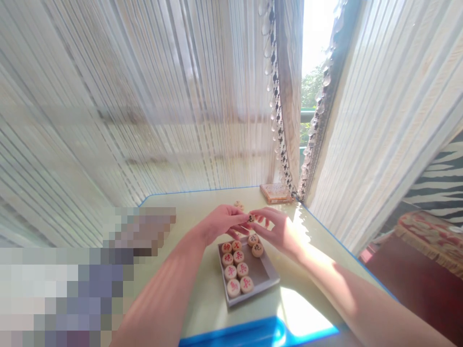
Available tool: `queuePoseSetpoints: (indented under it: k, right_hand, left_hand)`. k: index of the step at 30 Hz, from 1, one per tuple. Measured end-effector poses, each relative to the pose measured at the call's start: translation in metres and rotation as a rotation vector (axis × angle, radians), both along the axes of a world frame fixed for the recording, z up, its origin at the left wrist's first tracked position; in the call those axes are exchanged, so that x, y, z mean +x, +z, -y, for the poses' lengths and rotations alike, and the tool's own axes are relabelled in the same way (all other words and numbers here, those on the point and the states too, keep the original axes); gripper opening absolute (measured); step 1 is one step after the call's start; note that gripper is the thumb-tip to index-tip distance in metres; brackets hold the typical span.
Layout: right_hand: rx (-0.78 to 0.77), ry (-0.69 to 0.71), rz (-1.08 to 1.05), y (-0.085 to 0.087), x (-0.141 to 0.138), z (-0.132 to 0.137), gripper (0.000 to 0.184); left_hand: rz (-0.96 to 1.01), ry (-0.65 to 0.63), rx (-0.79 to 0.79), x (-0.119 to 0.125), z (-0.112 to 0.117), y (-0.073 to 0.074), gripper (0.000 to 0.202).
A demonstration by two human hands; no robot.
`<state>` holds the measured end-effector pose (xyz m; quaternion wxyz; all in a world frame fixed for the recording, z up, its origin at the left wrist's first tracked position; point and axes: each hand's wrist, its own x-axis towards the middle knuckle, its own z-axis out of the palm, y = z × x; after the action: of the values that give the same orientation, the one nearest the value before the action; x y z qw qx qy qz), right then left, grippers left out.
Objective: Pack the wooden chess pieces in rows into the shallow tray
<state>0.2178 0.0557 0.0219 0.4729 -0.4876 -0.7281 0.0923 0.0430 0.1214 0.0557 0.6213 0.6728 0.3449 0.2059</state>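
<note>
Sunlit table [195, 207]: left hand [224, 221] and right hand [277, 229] pinch one disc [251, 219]; box [257, 270] filled along left edge, right only partly; loose discs [238, 205] beyond.

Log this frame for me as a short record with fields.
Hands: left hand and right hand meet at a dark-marked xiangqi piece; which grips it is unclear
Open box: visible are eight red-marked pieces at left, two dark-marked pieces at right
Beyond hands: more pieces, markings unreadable
Far corner: flat patterned box
Surface: blue-edged table
Backdrop: striped curtains
</note>
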Motion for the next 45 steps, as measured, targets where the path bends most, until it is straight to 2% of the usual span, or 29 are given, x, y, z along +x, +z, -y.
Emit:
queuePoseSetpoints:
  k: [5, 7, 10, 12, 14, 17, 19, 22, 26, 31, 38, 41, 45]
  right_hand:
    - [-0.074, -0.045, 0.003, 0.013, 0.001, 0.003, 0.022]
    - [-0.157, -0.044, 0.007, 0.021, 0.005, 0.006, 0.023]
    - [-0.307, 0.054, 0.133, 0.026, 0.011, 0.016, 0.023]
    - [-0.323, 0.137, 0.276, 0.023, 0.012, 0.028, 0.019]
    - [-0.256, 0.187, 0.381, 0.015, 0.008, 0.041, 0.012]
    - [-0.156, 0.168, 0.473, 0.003, 0.001, 0.057, 0.008]
    - [-0.143, 0.134, 0.472, -0.001, -0.002, 0.060, 0.008]
    - [-0.169, 0.100, 0.396, -0.005, -0.001, 0.059, 0.008]
    - [-0.187, 0.080, 0.297, -0.011, 0.002, 0.054, 0.013]
    - [-0.139, 0.056, 0.290, -0.015, 0.004, 0.051, 0.018]
    - [-0.163, 0.001, 0.388, -0.010, 0.006, 0.054, 0.015]
    - [-0.178, 0.013, 0.418, -0.009, 0.007, 0.055, 0.014]
    - [-0.240, 0.022, 0.424, -0.007, 0.008, 0.053, 0.014]
  left_hand:
    - [-0.056, -0.010, 0.064, 0.003, 0.005, 0.003, 0.040]
    - [-0.095, 0.063, 0.161, 0.004, 0.005, 0.005, 0.044]
    - [-0.110, 0.240, 0.358, 0.002, 0.001, 0.008, 0.048]
    - [-0.114, 0.310, 0.476, 0.001, 0.000, 0.010, 0.045]
    - [-0.115, 0.341, 0.551, 0.002, 0.002, 0.012, 0.040]
    - [-0.076, 0.354, 0.571, 0.006, 0.018, 0.014, 0.036]
    - [-0.087, 0.345, 0.614, 0.007, 0.035, 0.012, 0.034]
    - [-0.153, 0.325, 0.804, 0.001, 0.064, 0.003, 0.028]
    - [-0.131, 0.428, 1.016, -0.019, 0.083, -0.008, 0.024]
    - [-0.179, 0.539, 1.044, -0.031, 0.072, -0.018, 0.025]
    - [-0.225, 0.640, 0.969, -0.014, 0.059, -0.039, 0.032]
    - [-0.263, 0.679, 0.954, -0.012, 0.059, -0.044, 0.035]
    - [-0.326, 0.676, 1.026, -0.012, 0.058, -0.046, 0.041]
